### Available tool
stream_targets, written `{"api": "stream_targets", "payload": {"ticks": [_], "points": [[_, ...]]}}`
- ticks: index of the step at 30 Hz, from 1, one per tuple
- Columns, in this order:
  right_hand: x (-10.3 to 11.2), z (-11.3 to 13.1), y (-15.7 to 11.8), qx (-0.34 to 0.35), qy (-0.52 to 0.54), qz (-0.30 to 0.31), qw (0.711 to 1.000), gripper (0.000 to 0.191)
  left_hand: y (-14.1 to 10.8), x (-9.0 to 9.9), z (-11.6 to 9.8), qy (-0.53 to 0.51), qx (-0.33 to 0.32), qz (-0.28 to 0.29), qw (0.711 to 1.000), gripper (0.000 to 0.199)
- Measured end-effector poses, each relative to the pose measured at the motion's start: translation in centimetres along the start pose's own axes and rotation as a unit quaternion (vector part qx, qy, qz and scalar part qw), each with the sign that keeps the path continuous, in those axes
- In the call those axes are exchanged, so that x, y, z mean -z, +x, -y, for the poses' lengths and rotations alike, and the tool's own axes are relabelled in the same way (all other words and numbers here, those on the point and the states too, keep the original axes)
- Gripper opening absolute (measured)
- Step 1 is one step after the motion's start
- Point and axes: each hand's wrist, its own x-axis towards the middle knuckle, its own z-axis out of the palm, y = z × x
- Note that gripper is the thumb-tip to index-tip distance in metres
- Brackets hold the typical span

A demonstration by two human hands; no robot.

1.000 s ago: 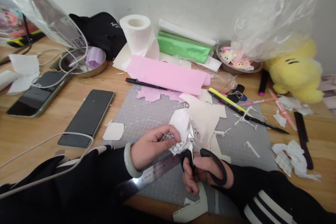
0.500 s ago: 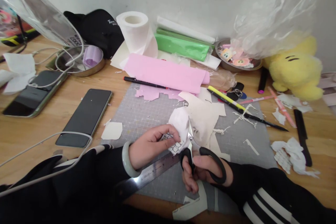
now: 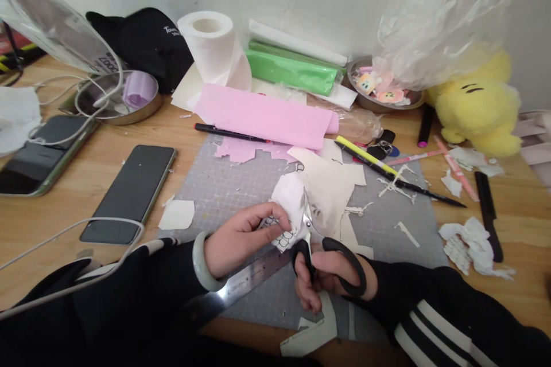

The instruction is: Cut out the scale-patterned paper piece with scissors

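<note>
My left hand (image 3: 247, 236) pinches a white paper piece (image 3: 287, 192) with a black scale-like pattern on its lower part. My right hand (image 3: 329, 275) has its fingers in the black loops of the scissors (image 3: 308, 223), whose blades point up along the right edge of the piece. Both hands are over a grey cutting mat (image 3: 245, 183). A metal ruler (image 3: 253, 280) lies under my left wrist. Cream paper (image 3: 331, 183) lies behind the blades.
Two phones (image 3: 129, 195) lie at the left, with a white cable crossing. Pink sheets (image 3: 262, 117), a paper roll (image 3: 210, 51), green packs (image 3: 293, 71) and two metal bowls (image 3: 385, 104) stand behind. Pens (image 3: 365, 156), paper scraps, a black comb (image 3: 489, 218) and a yellow plush (image 3: 477, 106) are right.
The view has shifted slightly, so most things appear a little further left. Both hands keep their hold, with the scissor blades looking closer together.
</note>
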Motion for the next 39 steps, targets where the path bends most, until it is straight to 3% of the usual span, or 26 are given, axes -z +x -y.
{"api": "stream_targets", "payload": {"ticks": [39], "points": [[-0.03, 0.10, 0.03, -0.012, -0.014, 0.003, 1.000, 0.043, -0.10, -0.10, -0.18, 0.002, 0.018, -0.003, 1.000, 0.014]]}}
